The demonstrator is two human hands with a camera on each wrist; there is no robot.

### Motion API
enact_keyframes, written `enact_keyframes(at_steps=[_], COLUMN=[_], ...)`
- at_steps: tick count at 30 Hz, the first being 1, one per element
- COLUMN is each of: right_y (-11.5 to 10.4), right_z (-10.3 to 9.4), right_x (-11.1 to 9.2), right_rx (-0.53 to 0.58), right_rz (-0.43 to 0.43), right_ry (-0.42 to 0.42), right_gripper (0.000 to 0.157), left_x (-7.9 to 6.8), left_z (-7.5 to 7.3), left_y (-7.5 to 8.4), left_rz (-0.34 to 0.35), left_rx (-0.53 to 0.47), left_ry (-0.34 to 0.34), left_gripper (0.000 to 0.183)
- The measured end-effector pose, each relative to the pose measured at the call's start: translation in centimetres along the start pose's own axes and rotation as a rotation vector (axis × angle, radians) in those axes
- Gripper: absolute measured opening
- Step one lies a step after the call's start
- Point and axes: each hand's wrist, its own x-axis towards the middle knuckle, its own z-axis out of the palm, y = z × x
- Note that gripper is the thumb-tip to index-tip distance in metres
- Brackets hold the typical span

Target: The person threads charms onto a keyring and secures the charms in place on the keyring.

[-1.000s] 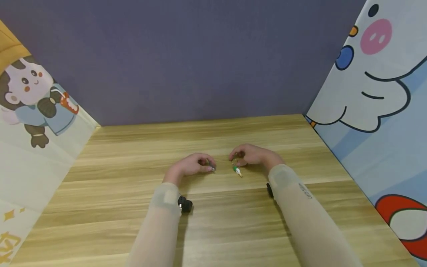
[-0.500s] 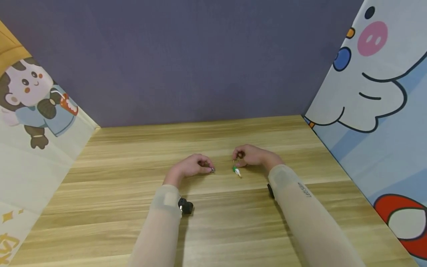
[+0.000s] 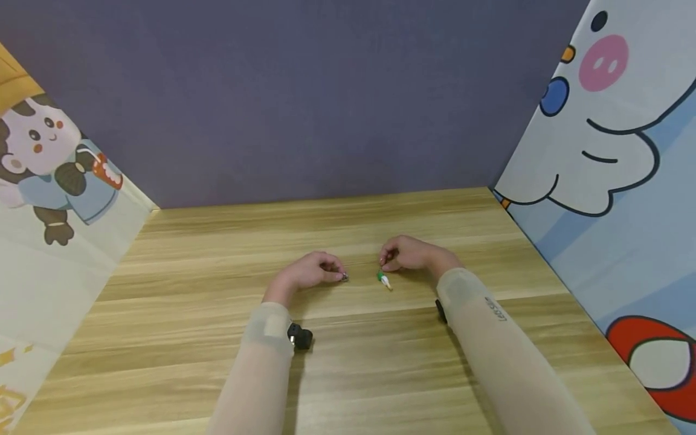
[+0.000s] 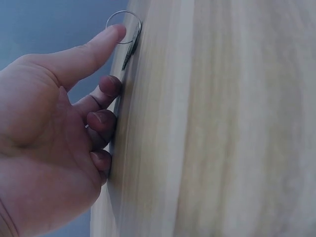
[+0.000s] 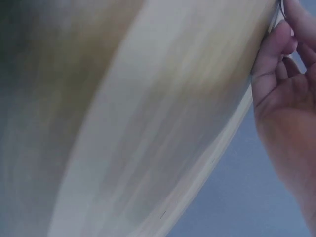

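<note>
In the head view my left hand (image 3: 315,269) is low over the table, thumb and fingertips curled at a small metallic thing (image 3: 345,277). The left wrist view shows it as a thin metal ring (image 4: 140,23) with dark flat pieces, perhaps keys, hanging from it; the thumb tip lies across the ring, the other fingers curl below. My right hand (image 3: 409,252) pinches the top of a keychain (image 3: 384,280) with a green and white charm that hangs toward the table. In the right wrist view, thumb and finger meet at the frame's edge on a thin metal loop (image 5: 281,7).
The wood-grain table (image 3: 348,374) spreads under both arms. A dark purple-blue panel (image 3: 326,103) rises behind it. Cartoon-printed panels stand at the left (image 3: 49,266) and the right (image 3: 598,260). A black wrist camera (image 3: 300,336) sits at my left wrist.
The small metallic thing in my left hand has come lower and shows less beyond the fingertips. My right hand's fingers have drawn closer together over the keychain's ring. The head view has shifted slightly.
</note>
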Motion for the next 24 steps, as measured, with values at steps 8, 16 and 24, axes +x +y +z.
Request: enact_keyframes(at_steps=[8,16,24], right_y=[0.0,0.0,-3.0], right_z=[-0.8,-1.6,-2.3], right_x=[-0.5,-1.3,-3.2], right_rx=[-0.011,0.092,0.317], right_rz=[-0.020,-0.011,-0.074], right_ry=[-0.071,-0.084,0.095], right_gripper=[0.021,0.027,0.039], left_x=[-0.2,-0.1,-1.1], left_z=[-0.1,-0.4,-1.9], left_y=[0.1,0.3,2.7], left_rz=[-0.005,0.017,0.065], left_rx=[-0.011,0.029,0.022], left_ry=[0.005,0.021,0.211], left_gripper=[0.014,0.015,0.017])
